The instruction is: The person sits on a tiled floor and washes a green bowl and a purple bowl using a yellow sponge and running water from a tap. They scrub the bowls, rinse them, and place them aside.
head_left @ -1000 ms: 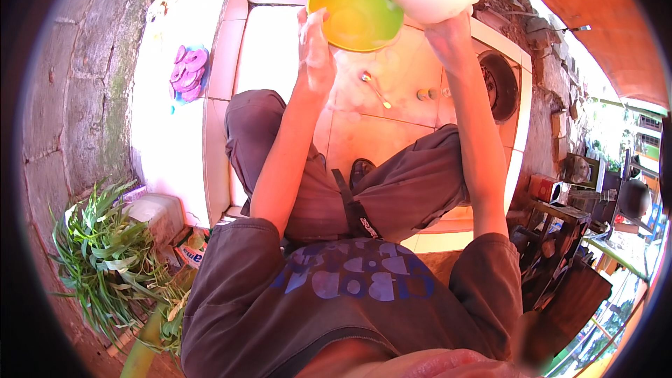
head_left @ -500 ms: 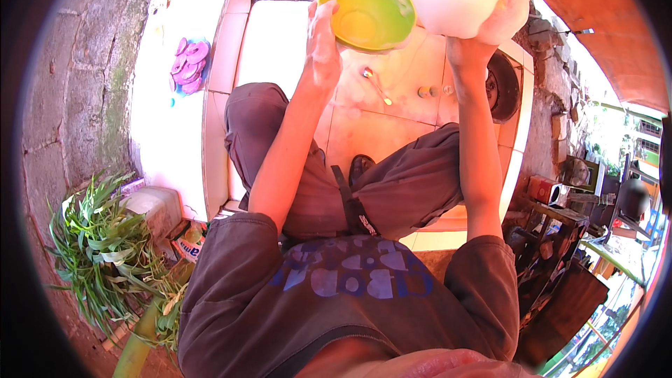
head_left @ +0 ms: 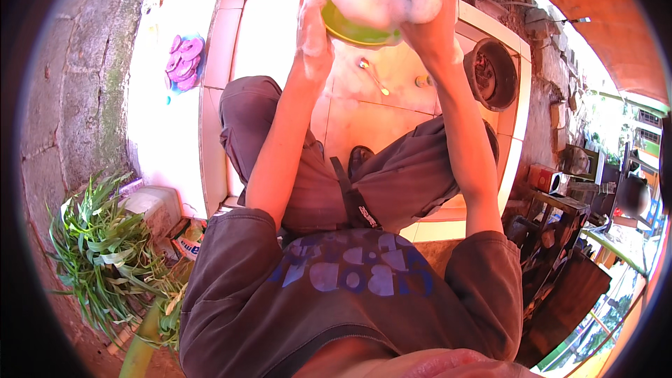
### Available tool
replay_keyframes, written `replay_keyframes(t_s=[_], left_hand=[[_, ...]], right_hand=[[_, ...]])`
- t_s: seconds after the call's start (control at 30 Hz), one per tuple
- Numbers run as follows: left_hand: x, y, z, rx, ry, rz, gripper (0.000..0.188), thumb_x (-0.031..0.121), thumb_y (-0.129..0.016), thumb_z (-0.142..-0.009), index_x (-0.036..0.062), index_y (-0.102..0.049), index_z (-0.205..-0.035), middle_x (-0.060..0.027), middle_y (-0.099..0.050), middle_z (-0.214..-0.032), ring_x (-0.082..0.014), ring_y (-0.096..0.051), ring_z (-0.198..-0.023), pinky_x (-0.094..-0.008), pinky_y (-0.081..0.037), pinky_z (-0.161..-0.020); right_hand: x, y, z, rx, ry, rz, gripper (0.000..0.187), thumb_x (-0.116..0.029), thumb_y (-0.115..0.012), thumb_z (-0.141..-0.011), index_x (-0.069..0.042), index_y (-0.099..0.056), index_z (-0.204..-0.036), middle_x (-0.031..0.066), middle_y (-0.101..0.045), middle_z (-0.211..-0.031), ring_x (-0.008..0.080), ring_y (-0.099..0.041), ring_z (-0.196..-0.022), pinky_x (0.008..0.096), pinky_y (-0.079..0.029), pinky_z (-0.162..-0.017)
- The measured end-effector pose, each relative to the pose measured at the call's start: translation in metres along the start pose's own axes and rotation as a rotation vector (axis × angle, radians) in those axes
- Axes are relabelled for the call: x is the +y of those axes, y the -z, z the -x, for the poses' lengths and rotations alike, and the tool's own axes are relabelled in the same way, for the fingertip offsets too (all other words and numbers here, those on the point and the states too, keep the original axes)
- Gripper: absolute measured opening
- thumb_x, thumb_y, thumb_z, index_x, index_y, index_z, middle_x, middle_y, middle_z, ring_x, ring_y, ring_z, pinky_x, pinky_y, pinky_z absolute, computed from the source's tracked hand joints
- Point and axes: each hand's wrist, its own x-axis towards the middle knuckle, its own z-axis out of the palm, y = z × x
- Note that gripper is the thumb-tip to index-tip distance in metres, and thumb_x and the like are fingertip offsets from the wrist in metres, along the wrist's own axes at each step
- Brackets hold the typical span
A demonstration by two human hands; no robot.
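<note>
My left hand [head_left: 315,35], wet with suds, grips the left rim of a green bowl [head_left: 357,33], which is tilted toward me. Over the bowl's opening, my right hand [head_left: 430,31] is closed around a big lump of white foam [head_left: 371,0]. A yellowish patch shows at its top; what lies inside the foam is hidden. Suds cover much of the bowl's inside. Below the hands, a spoon [head_left: 375,77] lies on the wet tiles, with a small round object [head_left: 423,80] near my right forearm.
A dark basin [head_left: 492,73] stands on the right by the tiled rim [head_left: 514,122]. Purple flat pieces [head_left: 185,63] lie on the bright ledge at left. Long green leaves [head_left: 105,252] and a pale container [head_left: 152,206] are at lower left. Dark wooden furniture [head_left: 553,238] stands at right.
My right hand has moved left with the foam, from beside the bowl to over it. The bowl in my left hand has shifted slightly up and left. More of the basin shows.
</note>
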Motion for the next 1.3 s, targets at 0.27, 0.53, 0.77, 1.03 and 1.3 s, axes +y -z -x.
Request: replay_keyframes(t_s=[0.27, 0.53, 0.77, 1.03, 1.3], left_hand=[[0.006, 0.006, 0.002, -0.062, -0.021, -0.128, 0.052, 0.039, -0.040, -0.108, 0.0001, -0.049, -0.143, -0.0097, -0.059, -0.135, -0.0182, -0.055, -0.125, -0.0334, -0.043, -0.106], [0.022, -0.015, 0.007, 0.114, -0.016, -0.385, 0.054, 0.042, -0.054, -0.097, -0.0030, -0.057, -0.126, -0.0131, -0.062, -0.113, -0.0206, -0.057, -0.105, -0.0347, -0.046, -0.094], [0.023, -0.017, 0.004, 0.038, -0.155, -0.382, 0.054, 0.040, -0.056, -0.092, -0.0059, -0.059, -0.121, -0.0139, -0.066, -0.095, -0.0202, -0.059, -0.089, -0.0360, -0.050, -0.082], [0.031, -0.016, 0.006, -0.093, 0.056, -0.449, 0.061, 0.033, -0.051, -0.089, -0.0014, -0.054, -0.139, -0.0132, -0.064, -0.123, -0.0217, -0.056, -0.117, -0.0353, -0.041, -0.106], [0.027, -0.017, 0.005, -0.171, -0.162, -0.685, 0.063, 0.035, -0.052, -0.084, 0.0058, -0.056, -0.140, -0.0195, -0.060, -0.127, -0.0329, -0.049, -0.118, -0.0440, -0.039, -0.105]], right_hand=[[-0.002, -0.008, 0.001, -0.049, -0.035, -0.129, 0.038, 0.004, -0.066, -0.081, 0.006, -0.062, -0.119, 0.0257, -0.068, -0.122, 0.0413, -0.066, -0.113, 0.0434, -0.054, -0.099], [-0.002, -0.013, -0.002, -0.096, -0.110, -0.200, 0.032, 0.003, -0.063, -0.088, 0.006, -0.062, -0.119, 0.0247, -0.067, -0.118, 0.0413, -0.064, -0.113, 0.0425, -0.052, -0.098], [0.002, -0.022, 0.013, -0.193, -0.242, -0.434, 0.028, -0.008, -0.053, -0.098, 0.006, -0.060, -0.121, 0.0250, -0.065, -0.121, 0.0392, -0.061, -0.117, 0.0419, -0.048, -0.103], [0.010, -0.043, 0.019, -0.050, -0.163, -0.225, 0.029, -0.014, -0.046, -0.104, 0.003, -0.060, -0.122, 0.0213, -0.064, -0.119, 0.0356, -0.060, -0.116, 0.0393, -0.046, -0.102], [0.009, -0.045, 0.025, 0.080, -0.395, -0.356, 0.027, -0.014, -0.044, -0.103, 0.000, -0.061, -0.118, 0.0166, -0.064, -0.113, 0.0313, -0.061, -0.108, 0.0387, -0.047, -0.097]])
